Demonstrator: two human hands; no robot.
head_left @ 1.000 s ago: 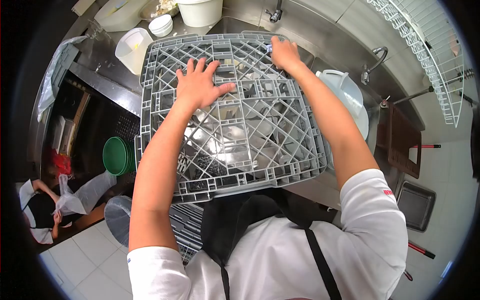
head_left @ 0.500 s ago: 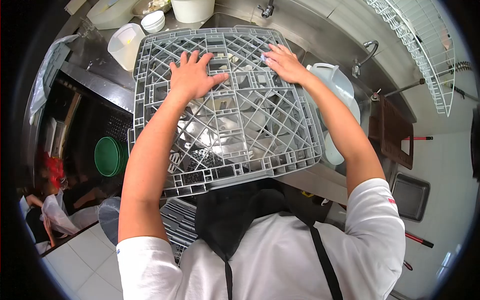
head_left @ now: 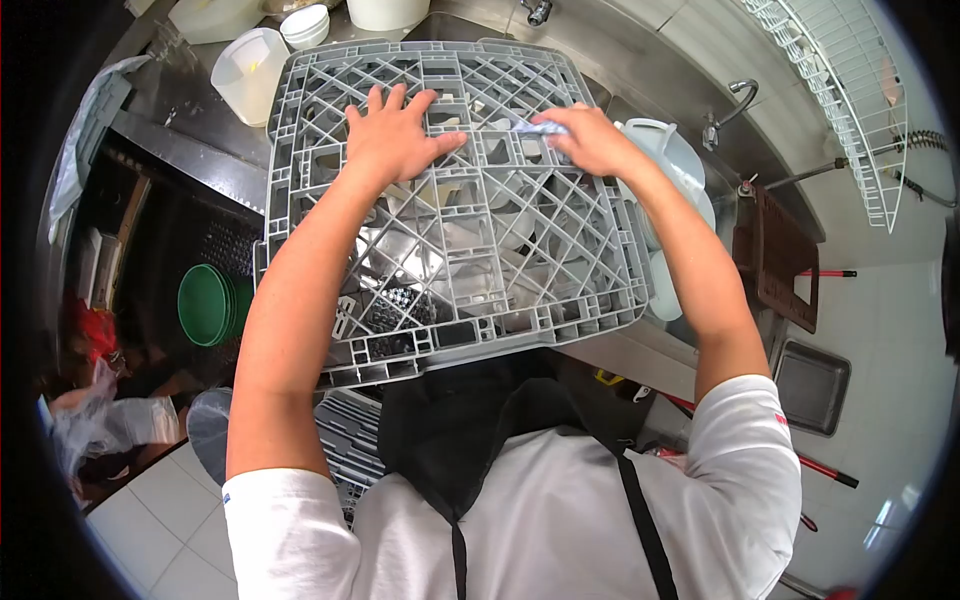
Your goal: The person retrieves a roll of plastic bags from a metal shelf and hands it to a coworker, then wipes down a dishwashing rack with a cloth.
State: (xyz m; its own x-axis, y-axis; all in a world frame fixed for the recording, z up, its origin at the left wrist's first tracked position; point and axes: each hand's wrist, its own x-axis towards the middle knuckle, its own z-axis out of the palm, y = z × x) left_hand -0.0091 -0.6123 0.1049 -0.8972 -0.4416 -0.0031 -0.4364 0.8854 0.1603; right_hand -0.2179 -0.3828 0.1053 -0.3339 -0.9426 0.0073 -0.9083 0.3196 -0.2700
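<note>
Our left hand (head_left: 392,143) splays on the stiff-looking, probably light grey rack (head_left: 487,328), best held by its rim (head_left: 590,323); our right hand (head_left: 594,143) grips a cloth (head_left: 540,128).

The floor (head_left: 150,540) is pale tile at lower left; a white wire rack (head_left: 845,100) is near the light wall (head_left: 700,50) at upper right.

The shirt (head_left: 550,520) is white and short-sleeved, with a small blue mark (head_left: 227,497) on its left sleeve and a red mark (head_left: 780,419) on its right sleeve. Over it is a black apron (head_left: 450,430) — flat strap (head_left: 645,510) at right, thinner cord (head_left: 460,560) at left. Left hand (head_left: 392,140) and right hand (head_left: 594,142) are bare.
</note>
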